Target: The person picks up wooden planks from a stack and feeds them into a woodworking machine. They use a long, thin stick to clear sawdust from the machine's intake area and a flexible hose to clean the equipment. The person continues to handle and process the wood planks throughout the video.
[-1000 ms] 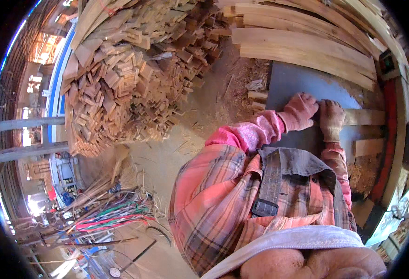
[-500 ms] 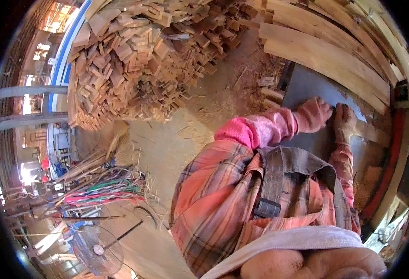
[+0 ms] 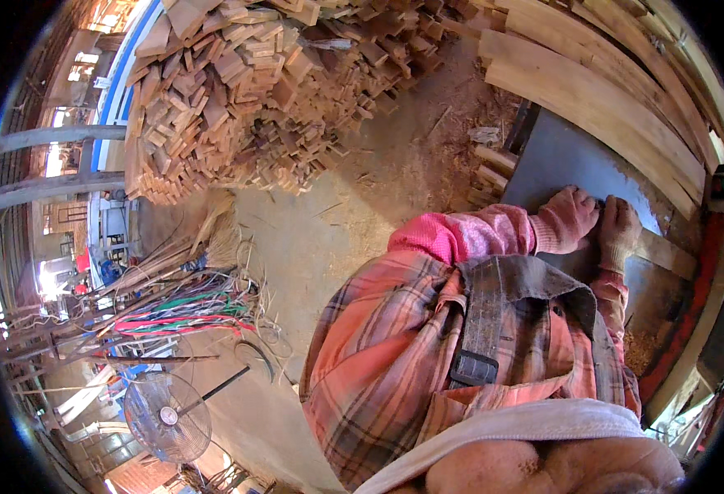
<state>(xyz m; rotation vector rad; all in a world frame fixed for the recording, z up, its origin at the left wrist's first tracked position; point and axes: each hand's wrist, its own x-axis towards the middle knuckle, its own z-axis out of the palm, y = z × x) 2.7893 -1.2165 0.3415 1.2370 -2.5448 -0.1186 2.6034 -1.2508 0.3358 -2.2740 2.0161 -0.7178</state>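
Both hands wear pinkish knit gloves and rest close together over a blue-grey flat tabletop (image 3: 547, 156). My left hand (image 3: 569, 219) has its fingers curled over toward the right hand, and what they hold, if anything, is hidden. Beside it, my right hand (image 3: 620, 228) is closed, with its fingertips pointing away from me. A short wooden board (image 3: 667, 252) lies on the tabletop and juts out to the right from beneath the right hand. Its left end is covered by the hands.
Long planks (image 3: 593, 103) lie stacked beyond the tabletop. A large heap of cut wood pieces (image 3: 247, 99) stands at the far left. Coloured straps (image 3: 189, 317) and a standing fan (image 3: 168, 416) are at the lower left. A red-edged beam (image 3: 687, 321) runs along the right.
The whole view has shifted slightly, so the tabletop and planks sit a little further right. Both hands stay close together, at nearly the same spot by the short board.
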